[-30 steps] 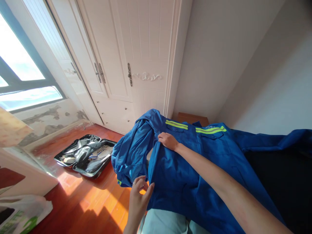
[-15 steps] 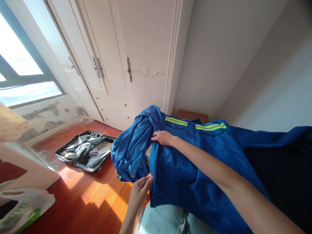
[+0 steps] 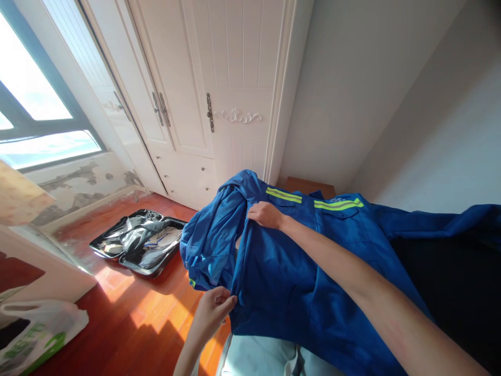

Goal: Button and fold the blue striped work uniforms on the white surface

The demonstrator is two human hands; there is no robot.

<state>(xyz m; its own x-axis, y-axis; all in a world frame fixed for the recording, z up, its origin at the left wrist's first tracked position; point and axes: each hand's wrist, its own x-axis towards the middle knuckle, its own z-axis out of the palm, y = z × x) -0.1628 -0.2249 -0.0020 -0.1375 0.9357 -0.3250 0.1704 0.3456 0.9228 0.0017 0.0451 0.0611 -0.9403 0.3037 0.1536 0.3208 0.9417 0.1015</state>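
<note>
A blue work jacket with yellow-green reflective strips lies spread in front of me, its front facing up. One sleeve is bunched on the left; the other stretches out to the right. My left hand pinches the jacket's edge near its lower left corner. Farther up that same edge, my right hand grips a fold of the cloth, fingertips partly hidden. The fabric between both hands is drawn into a lengthwise fold. Beneath the jacket, a pale grey-green cloth surface shows at the bottom.
An open black suitcase with packed items lies on the red wooden floor. White wardrobe doors stand behind. A white plastic bag sits at lower left, and a window is at upper left.
My left hand has moved left and slightly down, drawing the jacket's edge with it. My right hand has risen slightly with its fold. The jacket's edge now slants further left.
</note>
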